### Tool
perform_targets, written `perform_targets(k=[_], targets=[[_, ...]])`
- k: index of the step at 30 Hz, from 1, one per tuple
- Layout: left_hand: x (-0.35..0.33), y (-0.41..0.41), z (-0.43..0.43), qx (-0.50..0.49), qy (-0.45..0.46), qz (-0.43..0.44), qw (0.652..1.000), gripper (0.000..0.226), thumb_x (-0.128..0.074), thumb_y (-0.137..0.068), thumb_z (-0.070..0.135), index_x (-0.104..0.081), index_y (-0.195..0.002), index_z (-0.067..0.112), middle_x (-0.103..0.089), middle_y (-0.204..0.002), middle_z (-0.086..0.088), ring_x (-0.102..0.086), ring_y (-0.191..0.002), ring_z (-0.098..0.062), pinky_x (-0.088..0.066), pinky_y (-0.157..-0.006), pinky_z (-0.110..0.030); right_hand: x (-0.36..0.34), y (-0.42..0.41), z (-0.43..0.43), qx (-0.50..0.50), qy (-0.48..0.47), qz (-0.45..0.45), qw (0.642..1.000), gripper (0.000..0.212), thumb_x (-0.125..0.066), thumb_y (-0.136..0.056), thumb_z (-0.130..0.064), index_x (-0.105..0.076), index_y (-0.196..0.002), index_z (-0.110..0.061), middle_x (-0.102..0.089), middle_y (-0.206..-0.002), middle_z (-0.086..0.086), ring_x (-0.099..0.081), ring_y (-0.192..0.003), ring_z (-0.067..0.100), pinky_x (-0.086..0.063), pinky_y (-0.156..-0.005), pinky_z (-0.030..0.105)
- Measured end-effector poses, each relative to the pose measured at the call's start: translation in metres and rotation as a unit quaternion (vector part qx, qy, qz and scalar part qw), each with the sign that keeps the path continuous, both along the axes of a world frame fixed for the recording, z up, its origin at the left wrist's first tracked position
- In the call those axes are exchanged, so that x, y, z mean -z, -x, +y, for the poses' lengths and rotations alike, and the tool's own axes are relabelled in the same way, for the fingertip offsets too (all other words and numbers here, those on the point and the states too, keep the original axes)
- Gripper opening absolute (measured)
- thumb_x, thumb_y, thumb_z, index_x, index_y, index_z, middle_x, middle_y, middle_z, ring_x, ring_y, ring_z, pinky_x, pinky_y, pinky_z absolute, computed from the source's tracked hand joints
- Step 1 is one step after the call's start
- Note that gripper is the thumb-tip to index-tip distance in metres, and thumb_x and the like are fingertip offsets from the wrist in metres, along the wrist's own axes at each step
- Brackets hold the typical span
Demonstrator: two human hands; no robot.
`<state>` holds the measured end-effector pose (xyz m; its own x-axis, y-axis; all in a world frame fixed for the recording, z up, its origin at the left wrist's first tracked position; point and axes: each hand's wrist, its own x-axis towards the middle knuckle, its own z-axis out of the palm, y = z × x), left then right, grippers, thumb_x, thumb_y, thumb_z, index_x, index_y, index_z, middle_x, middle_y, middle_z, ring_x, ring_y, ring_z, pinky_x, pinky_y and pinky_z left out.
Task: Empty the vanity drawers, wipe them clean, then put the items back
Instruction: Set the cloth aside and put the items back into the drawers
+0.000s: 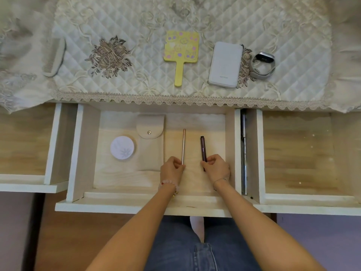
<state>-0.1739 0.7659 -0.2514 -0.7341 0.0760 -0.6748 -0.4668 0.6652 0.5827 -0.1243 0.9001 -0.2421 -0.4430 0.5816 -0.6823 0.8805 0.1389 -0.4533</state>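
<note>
The left hand [172, 169] is pinching the near end of a thin pink pen [183, 145] between thumb and curled fingers. The right hand [216, 167] is pinching the near end of a dark purple pen [203, 149] in the same way. Both pens are lying lengthwise in the open middle drawer [136, 207], side by side but apart. To their left, a beige pouch [150, 149] (flap snapped down) and a round white case [122, 147] are lying in the same drawer. Beyond it, a comb [54, 57], a yellow mirror [181, 49], a power bank [225, 65] and a watch [262, 64] are resting on the quilted cloth [136, 79].
</note>
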Motion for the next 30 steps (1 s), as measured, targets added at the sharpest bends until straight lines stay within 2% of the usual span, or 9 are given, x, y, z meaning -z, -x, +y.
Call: perform_targets(k=[8,12,17,22,25,27,30], targets=[[0.0,0.001,0.006,0.02,0.067,0.01,0.998,0.009,-0.066,-0.081,0.016,-0.057,-0.08,0.014,-0.054,-0.068,0.005,-0.055,-0.073,-0.017,-0.043,-0.066,-0.026,0.001,0.0,0.0,-0.03,-0.022,-0.011,0.999,0.021,-0.066,-0.083,-0.028,-0.058,-0.096,-0.014,-0.066,-0.092,0.002,-0.053,-0.077,0.013,-0.035,-0.059,0.023],[-0.005,0.002,0.007,0.044,0.099,0.015,0.994,0.009,-0.063,-0.082,0.019,-0.056,-0.083,0.014,-0.058,-0.079,0.0,-0.057,-0.078,-0.021,-0.043,-0.065,-0.027,-0.002,-0.002,0.002,-0.057,-0.016,-0.009,0.998,0.027,-0.065,-0.084,-0.028,-0.056,-0.105,-0.012,-0.063,-0.099,0.004,-0.058,-0.089,0.017,-0.038,-0.068,0.024],[-0.018,0.006,0.006,0.097,0.115,0.058,0.987,0.012,-0.062,-0.086,0.024,-0.055,-0.089,0.014,-0.063,-0.09,-0.004,-0.056,-0.078,-0.019,-0.043,-0.064,-0.027,-0.023,-0.002,0.008,-0.122,-0.033,0.026,0.992,0.043,-0.062,-0.086,-0.028,-0.048,-0.123,-0.011,-0.049,-0.123,0.007,-0.054,-0.103,0.02,-0.043,-0.086,0.028],[-0.051,0.019,0.0,0.142,0.074,0.147,0.976,0.02,-0.059,-0.089,0.028,-0.058,-0.104,0.014,-0.063,-0.101,0.001,-0.059,-0.088,-0.016,-0.049,-0.074,-0.032,-0.064,-0.002,0.018,-0.175,-0.08,0.139,0.972,0.046,-0.061,-0.087,-0.027,-0.046,-0.129,-0.015,-0.049,-0.127,0.005,-0.051,-0.11,0.017,-0.041,-0.088,0.024],[-0.077,0.027,-0.004,0.174,0.082,0.235,0.953,0.023,-0.057,-0.09,0.03,-0.058,-0.109,0.017,-0.062,-0.107,0.005,-0.059,-0.096,-0.016,-0.049,-0.075,-0.034,-0.093,-0.001,0.032,-0.22,-0.136,0.196,0.946,0.046,-0.057,-0.089,-0.03,-0.045,-0.131,-0.015,-0.049,-0.129,0.002,-0.046,-0.118,0.017,-0.033,-0.094,0.02],[-0.093,0.034,-0.005,0.198,0.081,0.306,0.928,0.024,-0.058,-0.09,0.027,-0.06,-0.11,0.013,-0.064,-0.107,0.0,-0.06,-0.098,-0.021,-0.049,-0.074,-0.036,-0.109,0.0,0.044,-0.242,-0.173,0.213,0.931,0.047,-0.057,-0.089,-0.03,-0.044,-0.132,-0.014,-0.048,-0.132,0.003,-0.043,-0.123,0.019,-0.031,-0.099,0.023],[-0.112,0.044,-0.007,0.26,0.094,0.413,0.867,0.027,-0.061,-0.085,0.025,-0.064,-0.103,0.005,-0.069,-0.092,-0.012,-0.065,-0.084,-0.032,-0.051,-0.071,-0.039,-0.125,0.001,0.06,-0.255,-0.231,0.244,0.907,0.049,-0.06,-0.088,-0.027,-0.046,-0.131,-0.009,-0.05,-0.131,0.009,-0.045,-0.123,0.024,-0.032,-0.101,0.028]])
